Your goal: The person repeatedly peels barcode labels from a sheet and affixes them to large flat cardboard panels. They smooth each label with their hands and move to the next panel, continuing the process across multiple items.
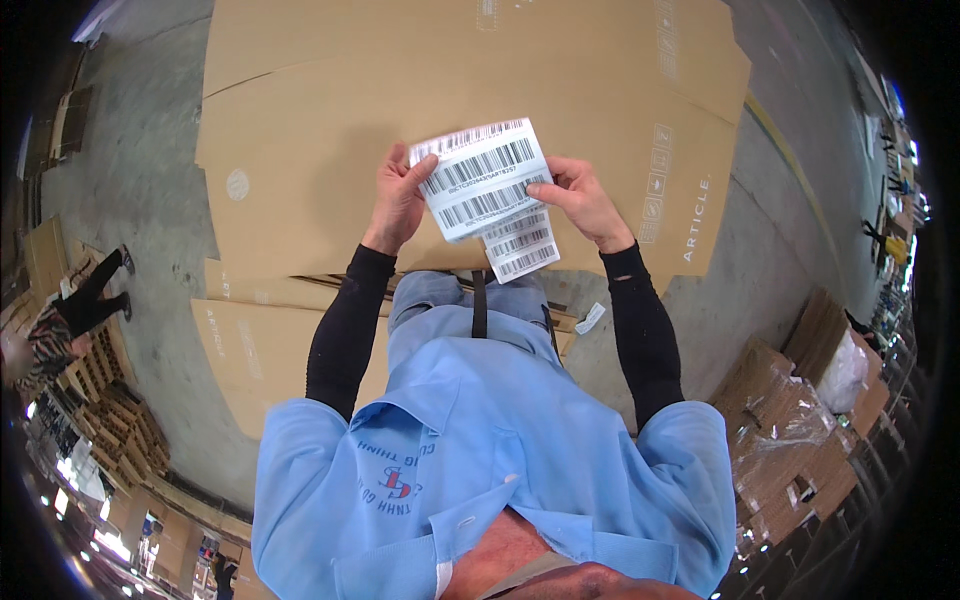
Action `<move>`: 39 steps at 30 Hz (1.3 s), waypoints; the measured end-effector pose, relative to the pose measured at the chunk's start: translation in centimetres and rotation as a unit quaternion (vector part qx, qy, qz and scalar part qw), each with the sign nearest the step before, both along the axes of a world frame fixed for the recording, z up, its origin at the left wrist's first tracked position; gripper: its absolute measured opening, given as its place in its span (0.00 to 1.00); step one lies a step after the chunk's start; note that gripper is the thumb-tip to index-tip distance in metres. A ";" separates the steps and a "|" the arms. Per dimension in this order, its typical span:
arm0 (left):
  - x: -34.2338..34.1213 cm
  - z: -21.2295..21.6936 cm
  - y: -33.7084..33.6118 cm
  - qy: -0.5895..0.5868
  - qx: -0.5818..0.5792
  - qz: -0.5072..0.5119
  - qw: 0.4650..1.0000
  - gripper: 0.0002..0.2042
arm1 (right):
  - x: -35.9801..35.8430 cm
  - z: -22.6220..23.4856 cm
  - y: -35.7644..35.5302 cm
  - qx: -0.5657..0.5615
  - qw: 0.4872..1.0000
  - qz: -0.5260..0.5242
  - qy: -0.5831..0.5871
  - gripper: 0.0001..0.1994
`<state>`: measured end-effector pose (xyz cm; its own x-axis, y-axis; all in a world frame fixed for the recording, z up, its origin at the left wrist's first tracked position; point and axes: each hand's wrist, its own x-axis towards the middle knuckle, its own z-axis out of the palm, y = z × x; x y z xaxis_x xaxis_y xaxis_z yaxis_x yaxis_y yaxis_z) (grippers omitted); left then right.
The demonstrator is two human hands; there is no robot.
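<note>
Between my two hands is a white barcode label sheet [483,165], held up over a large flat cardboard sheet [320,130]. My left hand [402,197] pinches its left edge, thumb on top. My right hand [588,205] grips the lower right edge between thumb and fingers. A second strip of barcode labels [522,250] hangs below the first, close to my lap; whether the two are joined is hidden. Black sleeves cover both my forearms.
More flat cardboard [255,350] lies at my left. Wrapped cardboard boxes [780,420] are piled at the right. Wooden pallets [115,410] stand at the left, near another person [75,315]. A small white paper scrap [591,318] lies on the floor beside my leg.
</note>
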<state>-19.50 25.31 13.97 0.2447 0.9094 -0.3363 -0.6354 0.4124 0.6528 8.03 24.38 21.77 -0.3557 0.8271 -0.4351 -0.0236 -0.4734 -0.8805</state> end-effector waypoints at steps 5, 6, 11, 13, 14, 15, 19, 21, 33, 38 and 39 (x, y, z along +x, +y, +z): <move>-0.3 6.2 0.0 0.078 0.162 0.098 0.979 0.10 | -1.0 3.3 -2.0 0.059 0.996 0.016 -0.062 0.16; -0.5 7.1 -0.2 0.085 0.166 0.093 0.978 0.11 | -1.3 3.9 -2.3 0.071 0.995 0.014 -0.074 0.16; -1.5 9.8 -1.9 0.157 0.194 0.073 0.966 0.10 | -3.1 7.2 -3.3 0.094 0.995 -0.015 -0.039 0.13; -1.7 10.1 -2.5 0.112 0.157 0.109 0.975 0.13 | -4.1 7.7 -3.5 0.142 0.989 -0.028 -0.036 0.12; -1.6 10.2 -2.6 0.092 0.141 0.114 0.979 0.14 | -4.3 7.9 -3.3 0.158 0.986 -0.031 -0.038 0.12; -1.6 10.1 -2.6 0.074 0.108 0.116 0.985 0.17 | -4.5 7.9 -3.3 0.163 0.985 -0.040 -0.038 0.11; -0.8 10.4 -2.7 0.311 0.115 0.126 0.935 0.32 | -4.8 7.3 -2.8 0.182 0.979 -0.034 -0.080 0.09; 0.3 11.0 -3.3 0.540 0.185 0.173 0.802 0.33 | -4.8 6.9 -2.8 0.200 0.974 -0.037 -0.100 0.08; 7.0 15.1 -4.5 0.561 0.459 0.011 0.689 0.13 | -1.8 5.7 -4.5 0.358 0.924 -0.004 -0.137 0.11; 8.2 15.4 -5.0 0.578 0.459 -0.038 0.674 0.12 | -0.2 5.0 -5.1 0.405 0.900 0.002 -0.163 0.08; 8.4 15.4 -5.0 0.579 0.454 -0.043 0.676 0.11 | 0.0 4.9 -5.3 0.412 0.896 -0.009 -0.166 0.06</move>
